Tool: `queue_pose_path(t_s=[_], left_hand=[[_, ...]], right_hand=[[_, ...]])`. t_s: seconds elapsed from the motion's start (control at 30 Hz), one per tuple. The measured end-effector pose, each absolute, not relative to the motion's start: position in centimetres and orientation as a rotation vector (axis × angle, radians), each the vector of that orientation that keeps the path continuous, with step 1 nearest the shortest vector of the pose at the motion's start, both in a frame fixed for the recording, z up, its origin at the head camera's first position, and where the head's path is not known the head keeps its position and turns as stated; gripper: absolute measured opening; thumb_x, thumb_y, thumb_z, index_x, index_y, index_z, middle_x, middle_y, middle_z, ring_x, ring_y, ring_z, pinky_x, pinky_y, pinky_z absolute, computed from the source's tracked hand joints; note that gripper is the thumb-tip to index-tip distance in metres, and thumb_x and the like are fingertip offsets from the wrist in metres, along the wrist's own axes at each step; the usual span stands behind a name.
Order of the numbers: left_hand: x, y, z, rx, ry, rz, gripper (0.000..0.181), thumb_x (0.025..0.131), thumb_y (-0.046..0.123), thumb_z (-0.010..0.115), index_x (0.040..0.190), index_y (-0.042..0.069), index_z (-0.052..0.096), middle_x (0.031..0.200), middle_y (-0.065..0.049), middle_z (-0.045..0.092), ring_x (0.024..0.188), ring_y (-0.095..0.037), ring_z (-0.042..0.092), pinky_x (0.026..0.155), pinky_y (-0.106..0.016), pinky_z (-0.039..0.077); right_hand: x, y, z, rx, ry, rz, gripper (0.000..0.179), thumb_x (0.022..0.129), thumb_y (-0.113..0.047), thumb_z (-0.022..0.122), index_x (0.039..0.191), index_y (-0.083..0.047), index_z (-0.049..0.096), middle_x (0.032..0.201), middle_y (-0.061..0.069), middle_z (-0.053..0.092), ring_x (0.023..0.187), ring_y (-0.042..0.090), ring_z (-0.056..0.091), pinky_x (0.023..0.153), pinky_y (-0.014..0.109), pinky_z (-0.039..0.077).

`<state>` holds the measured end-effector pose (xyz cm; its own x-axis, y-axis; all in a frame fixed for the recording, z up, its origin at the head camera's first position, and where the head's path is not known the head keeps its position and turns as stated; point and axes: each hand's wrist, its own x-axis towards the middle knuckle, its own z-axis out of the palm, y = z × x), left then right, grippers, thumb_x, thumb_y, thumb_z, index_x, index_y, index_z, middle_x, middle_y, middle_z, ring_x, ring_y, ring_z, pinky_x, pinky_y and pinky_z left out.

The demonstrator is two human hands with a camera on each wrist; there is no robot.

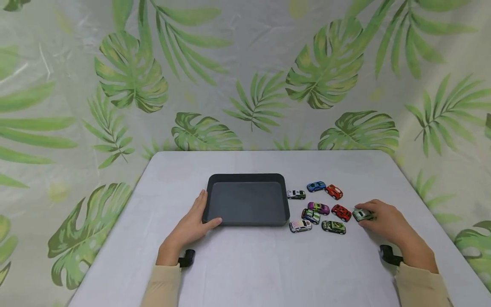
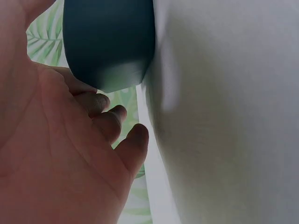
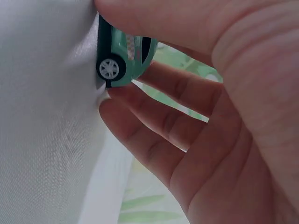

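A leaf-printed sheet [image 1: 253, 64] rises beyond the white table [image 1: 276, 264], whose near edge is cut off. Left of the right hand's grip lies a dark gray baking tray [image 1: 245, 222], its floor showing from wall to wall. The left hand [image 1: 193, 224] is loosely extended, fingers along the tray's left wall, thumb at its near corner; in the left wrist view the tray's corner partly hides those fingers.

The right hand [image 1: 387, 219] pinches a pale green toy car [image 1: 362, 214] between thumb and fingers, which cover one end; whether its wheels touch the cloth I cannot tell.

Left of that grip, outside the tray, sit eight more cars: red [image 1: 341, 212] just beside it, then camouflage green [image 1: 333, 227], orange-red [image 1: 334, 192], blue [image 1: 316, 186], purple [image 1: 319, 208], white-blue-green [image 1: 310, 216], white dotted [image 1: 301, 226], and black-and-white [image 1: 296, 195] by the tray's right wall.
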<state>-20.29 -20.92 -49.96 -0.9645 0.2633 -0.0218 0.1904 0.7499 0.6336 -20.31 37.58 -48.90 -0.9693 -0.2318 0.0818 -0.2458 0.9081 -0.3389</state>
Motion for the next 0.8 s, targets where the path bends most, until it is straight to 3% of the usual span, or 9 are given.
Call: queue_pose_path(t_s=[0.17, 0.3, 0.43, 0.6, 0.8], left_hand=[[-20.0, -20.7, -50.0, 0.368, 2.818, 1.004, 0.106, 0.093, 0.061, 0.063, 0.163, 0.015, -0.002, 0.169, -0.002, -0.005, 0.154, -0.022, 0.001, 0.119, -0.053, 0.018], [-20.2, -20.6, -49.6, 0.381, 2.816, 1.032, 0.107, 0.092, 0.059, 0.066, 0.163, 0.014, 0.000, 0.169, -0.004, -0.002, 0.154, -0.023, 0.003, 0.119, -0.053, 0.018], [-20.5, -20.7, -49.2, 0.395, 2.813, 1.047, 0.108, 0.091, 0.062, 0.065, 0.163, 0.013, 0.000, 0.169, -0.005, -0.002, 0.154, -0.024, 0.004, 0.119, -0.054, 0.018], [-20.6, -20.7, -49.2, 0.393, 2.816, 1.034, 0.110, 0.089, 0.069, 0.061, 0.163, 0.014, 0.001, 0.169, -0.003, -0.001, 0.154, -0.022, 0.004, 0.119, -0.052, 0.018], [-20.3, -20.8, -49.4, 0.376, 2.823, 0.991, 0.109, 0.090, 0.067, 0.062, 0.163, 0.014, 0.001, 0.169, -0.003, -0.001, 0.153, -0.022, 0.005, 0.119, -0.052, 0.019]], right_hand=[[-19.9, 37.8, -48.8, 0.343, -3.013, 0.562, 0.039, 0.078, -0.018, 0.086, 0.114, -0.007, 0.075, 0.097, 0.008, 0.065, 0.079, 0.022, 0.055, 0.067, 0.041, 0.046], [-20.1, 37.7, -48.6, 0.320, -3.018, 0.579, 0.037, 0.079, -0.019, 0.086, 0.113, -0.007, 0.075, 0.089, 0.003, 0.061, 0.073, 0.018, 0.050, 0.062, 0.035, 0.041], [-20.7, 37.6, -48.3, 0.310, -3.044, 0.583, 0.037, 0.080, -0.021, 0.085, 0.113, -0.006, 0.075, 0.088, 0.005, 0.062, 0.072, 0.019, 0.052, 0.061, 0.036, 0.042], [-21.0, 37.7, -48.0, 0.303, -3.049, 0.565, 0.038, 0.080, -0.021, 0.085, 0.111, -0.003, 0.074, 0.095, 0.014, 0.068, 0.078, 0.027, 0.063, 0.065, 0.046, 0.050], [-21.1, 36.6, -47.5, 0.264, -3.058, 0.551, 0.040, 0.080, -0.023, 0.085, 0.111, 0.000, 0.073, 0.094, 0.018, 0.068, 0.079, 0.031, 0.065, 0.065, 0.051, 0.051]])
